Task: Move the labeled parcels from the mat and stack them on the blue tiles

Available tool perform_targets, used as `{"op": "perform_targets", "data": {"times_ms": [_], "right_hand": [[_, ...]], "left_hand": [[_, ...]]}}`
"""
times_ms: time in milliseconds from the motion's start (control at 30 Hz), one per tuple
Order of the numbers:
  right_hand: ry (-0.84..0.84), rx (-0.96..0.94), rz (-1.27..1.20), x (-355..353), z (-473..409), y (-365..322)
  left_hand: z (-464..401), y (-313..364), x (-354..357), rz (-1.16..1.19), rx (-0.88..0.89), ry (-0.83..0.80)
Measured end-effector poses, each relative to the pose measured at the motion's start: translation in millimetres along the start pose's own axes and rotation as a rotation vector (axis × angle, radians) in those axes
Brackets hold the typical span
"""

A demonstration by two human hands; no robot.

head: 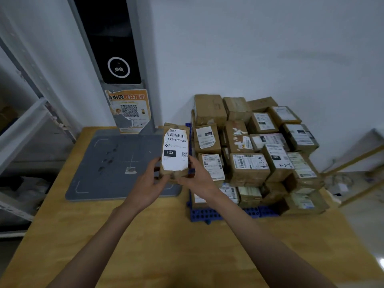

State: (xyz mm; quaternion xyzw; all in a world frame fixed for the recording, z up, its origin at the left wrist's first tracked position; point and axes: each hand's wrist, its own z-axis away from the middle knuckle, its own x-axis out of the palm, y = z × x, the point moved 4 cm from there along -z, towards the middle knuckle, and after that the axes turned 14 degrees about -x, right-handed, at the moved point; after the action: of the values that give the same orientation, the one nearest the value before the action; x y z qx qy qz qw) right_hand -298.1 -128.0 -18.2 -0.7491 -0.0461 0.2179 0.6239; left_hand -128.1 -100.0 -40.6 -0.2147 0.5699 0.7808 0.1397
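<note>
A brown cardboard parcel (175, 150) with a white label reading 122-122-C07 is held up over the right edge of the grey mat (116, 163). My left hand (148, 185) grips its lower left side, and my right hand (197, 177) grips its lower right side. To the right, several labeled parcels (253, 154) are stacked in layers on the blue tiles (207, 214). The held parcel is just left of the stack's near left corner.
A grey scanner post (122, 65) with an orange poster stands at the back of the mat. The wooden table (166, 246) carries everything. A metal shelf (25, 125) stands at the left, and wooden rails (357, 161) at the right.
</note>
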Motion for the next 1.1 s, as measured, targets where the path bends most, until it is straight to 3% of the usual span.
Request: {"op": "perform_targets", "data": {"times_ms": [467,667,967,1100], "right_hand": [[0.174,0.039,0.018,-81.7,-3.6,-2.1],[0.276,0.067,0.015,-135.3,-15.4,8.8],[0.261,0.048,-0.011,-223.6,-44.9,31.1],[0.271,0.129,0.004,-261.6,-63.1,58.0]], "left_hand": [[-37.6,65.3,50.6,0.022,0.191,-0.108],[-56.7,109.7,83.5,-0.091,0.302,-0.077],[-87.6,172.1,154.0,-0.205,0.285,-0.065],[-108.2,188.5,184.2,-0.278,0.238,-0.071]]}}
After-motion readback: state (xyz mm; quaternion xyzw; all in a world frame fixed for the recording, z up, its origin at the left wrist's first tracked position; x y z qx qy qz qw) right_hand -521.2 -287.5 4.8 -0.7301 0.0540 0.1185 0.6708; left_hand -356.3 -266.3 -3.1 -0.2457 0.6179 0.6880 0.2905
